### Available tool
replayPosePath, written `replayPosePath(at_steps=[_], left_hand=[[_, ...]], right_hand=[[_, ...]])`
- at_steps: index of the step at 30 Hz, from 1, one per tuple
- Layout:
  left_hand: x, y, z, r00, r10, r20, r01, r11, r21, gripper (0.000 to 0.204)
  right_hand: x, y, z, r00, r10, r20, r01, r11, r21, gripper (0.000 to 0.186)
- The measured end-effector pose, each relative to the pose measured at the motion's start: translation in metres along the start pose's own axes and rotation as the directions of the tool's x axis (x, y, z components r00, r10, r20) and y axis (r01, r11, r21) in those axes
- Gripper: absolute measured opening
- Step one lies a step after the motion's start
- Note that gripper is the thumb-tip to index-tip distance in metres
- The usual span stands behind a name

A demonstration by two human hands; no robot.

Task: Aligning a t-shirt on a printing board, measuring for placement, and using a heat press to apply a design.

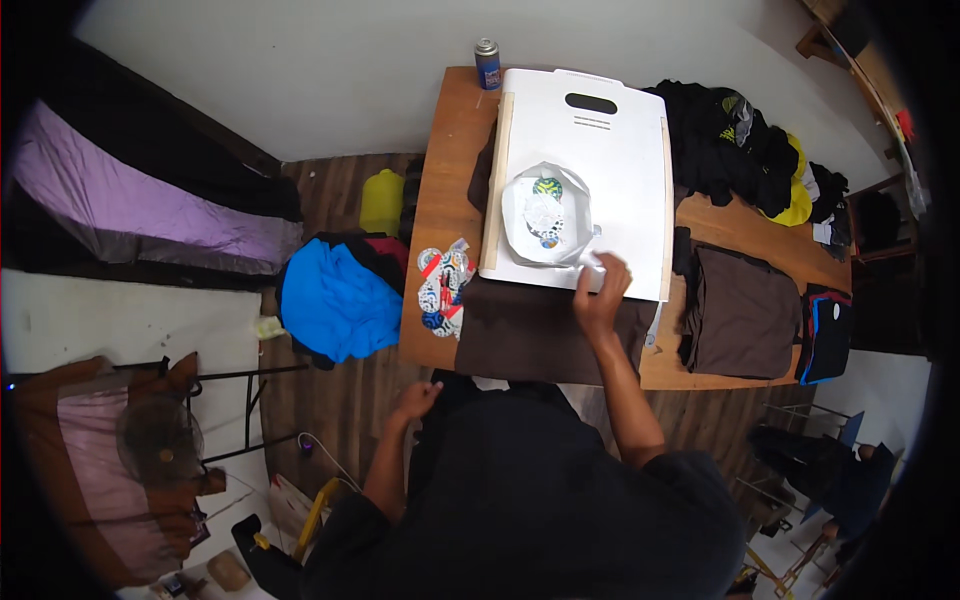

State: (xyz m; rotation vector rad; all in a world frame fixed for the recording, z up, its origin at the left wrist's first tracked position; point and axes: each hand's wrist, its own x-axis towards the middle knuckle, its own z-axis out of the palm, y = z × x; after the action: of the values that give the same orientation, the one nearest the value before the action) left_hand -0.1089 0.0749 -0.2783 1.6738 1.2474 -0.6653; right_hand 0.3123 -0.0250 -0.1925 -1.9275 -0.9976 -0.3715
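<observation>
Translucent, roughly octagonal plastic film (pixel 515 245) with rounded prints in green, white and blue, lying flat on the near left part of a white rectangular board (pixel 630 200) with a dark oval slot near the far edge. Beneath the board, dark brown cloth (pixel 545 335) on a brown wooden desk (pixel 428 180), spread out past the board's near edge. Hands well apart from each other. Right hand (pixel 603 288) over the board's near edge, just at the near right corner of the film, fingers bent; impossible to tell a pinch from a mere touch. Left hand (pixel 416 400) low, off the desk, near its front edge, fingers loosely curled; impossible to tell whether empty. On the desk to the left of the brown cloth, a loose pile of rounded, patterned pieces (pixel 440 295) in white, blue and red. At the far edge, beside the board's corner, an upright dark blue spray can (pixel 487 68) with a grey top. To the right, a heap of black clothes (pixel 715 135) and, nearer, a folded brown garment (pixel 745 310). On the left, beside the desk, a mound of bright blue fabric (pixel 335 295).
</observation>
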Motion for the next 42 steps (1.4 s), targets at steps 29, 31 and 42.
replayPosePath(at_steps=[29, 31, 42], left_hand=[[0.077, -0.072, -0.174, 0.799, 0.595, -0.087, -0.589, 0.804, 0.082, 0.035], [0.072, -0.034, -0.179, 0.816, 0.577, -0.031, -0.568, 0.812, 0.134, 0.033], [0.105, 0.067, -0.127, 0.752, 0.562, -0.346, -0.614, 0.788, -0.054, 0.024]], right_hand=[[-0.152, -0.165, 0.163, 0.843, 0.364, 0.396, -0.483, 0.836, 0.259, 0.028], [-0.147, -0.166, 0.132, 0.821, 0.393, 0.414, -0.538, 0.775, 0.332, 0.029], [-0.028, -0.116, 0.013, 0.905, 0.399, 0.144, -0.424, 0.858, 0.29, 0.044]])
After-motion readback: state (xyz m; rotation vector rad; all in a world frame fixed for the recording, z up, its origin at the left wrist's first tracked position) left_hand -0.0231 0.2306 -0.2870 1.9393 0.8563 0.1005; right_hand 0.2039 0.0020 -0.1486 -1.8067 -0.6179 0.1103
